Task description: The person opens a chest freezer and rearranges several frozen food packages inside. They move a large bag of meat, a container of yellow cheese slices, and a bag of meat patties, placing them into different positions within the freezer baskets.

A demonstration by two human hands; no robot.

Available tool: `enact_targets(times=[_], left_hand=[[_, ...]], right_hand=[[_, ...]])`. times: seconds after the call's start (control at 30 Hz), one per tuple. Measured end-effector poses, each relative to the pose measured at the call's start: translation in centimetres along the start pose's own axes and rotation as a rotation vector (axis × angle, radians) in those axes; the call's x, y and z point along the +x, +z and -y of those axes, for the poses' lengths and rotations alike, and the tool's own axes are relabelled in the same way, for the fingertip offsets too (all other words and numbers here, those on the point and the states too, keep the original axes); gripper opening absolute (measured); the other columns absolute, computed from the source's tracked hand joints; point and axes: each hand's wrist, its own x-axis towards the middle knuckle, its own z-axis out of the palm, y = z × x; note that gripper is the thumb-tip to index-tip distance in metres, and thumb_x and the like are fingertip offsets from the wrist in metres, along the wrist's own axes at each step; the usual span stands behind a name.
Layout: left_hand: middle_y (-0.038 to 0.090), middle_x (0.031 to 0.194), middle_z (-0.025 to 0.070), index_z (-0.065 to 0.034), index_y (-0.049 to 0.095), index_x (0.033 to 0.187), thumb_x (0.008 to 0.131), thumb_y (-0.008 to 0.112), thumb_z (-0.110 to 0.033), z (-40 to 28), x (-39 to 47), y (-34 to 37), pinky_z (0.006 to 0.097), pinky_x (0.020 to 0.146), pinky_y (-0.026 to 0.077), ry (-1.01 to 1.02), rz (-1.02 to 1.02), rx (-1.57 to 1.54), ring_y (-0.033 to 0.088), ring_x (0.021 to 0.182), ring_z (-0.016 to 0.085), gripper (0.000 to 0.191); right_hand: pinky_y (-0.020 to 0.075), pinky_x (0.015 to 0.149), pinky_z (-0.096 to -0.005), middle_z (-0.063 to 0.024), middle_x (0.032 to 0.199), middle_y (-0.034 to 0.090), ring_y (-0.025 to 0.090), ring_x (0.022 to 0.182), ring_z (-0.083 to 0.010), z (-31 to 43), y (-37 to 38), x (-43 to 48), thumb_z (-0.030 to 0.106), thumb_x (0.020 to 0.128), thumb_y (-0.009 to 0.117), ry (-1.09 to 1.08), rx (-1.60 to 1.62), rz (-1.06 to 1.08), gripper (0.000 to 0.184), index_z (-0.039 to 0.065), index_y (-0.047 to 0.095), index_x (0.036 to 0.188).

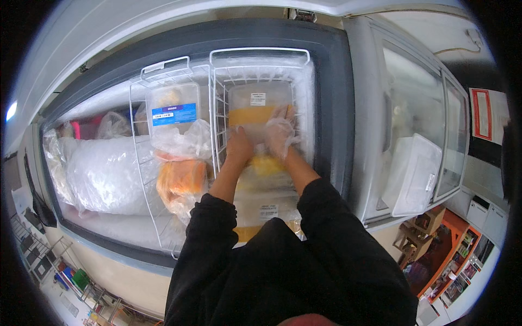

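Both hands reach into a white wire basket (261, 49) hung inside an open chest freezer. A frosted lidded plastic container (238, 93) with a tan band and a printed label stands at its far end. At that container's near left corner, my left hand (239, 146) grips the edge. My right hand (281, 128), in a loose clear plastic glove, holds the right side, with its fingers along the wall. Just below the hands is a blurred yellow item (267, 165). Another labelled container (251, 208) sits nearest my body, partly covered by my sleeves.
A second wire basket (143, 175) to the left carries a blue-labelled tub (179, 98) and a bagged orange item (183, 175). Large clear bags (108, 175) fill the freezer's left side. A white plastic lid (418, 175) leans on the neighbouring glass-topped freezer (416, 89).
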Motion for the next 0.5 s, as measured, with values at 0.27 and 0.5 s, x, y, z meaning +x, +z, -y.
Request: enact_targets(times=[0.27, 0.5], left_hand=[[0.025, 0.142, 0.0176, -0.0225, 0.029, 0.137, 0.084, 0.053, -0.021, -2.9, 1.3, -0.2, 0.0514, 0.095, 0.037, 0.374, -0.135, 0.313, 0.035, 0.124, 0.039, 0.059], [0.024, 0.145, 0.0036, -0.0293, 0.029, 0.138, 0.084, 0.050, -0.048, -10.5, 7.0, 0.6, 0.0594, 0.093, 0.036, 0.530, -0.198, 0.320, 0.028, 0.129, 0.037, 0.061]], right_hand=[[0.0215, 0.107, -0.0451, -0.0314, 0.133, 0.031, 0.030, 0.127, -0.0406, -0.5, -5.3, -4.1, 0.012, 0.083, 0.048, 0.212, 0.564, 0.375, 0.054, -0.010, 0.032, 0.130], [0.0389, 0.094, -0.0383, -0.0260, 0.126, 0.040, 0.044, 0.114, -0.0343, -1.3, 1.5, -3.9, 0.008, 0.081, 0.050, 0.098, 0.243, -0.060, 0.050, -0.007, 0.036, 0.127]])
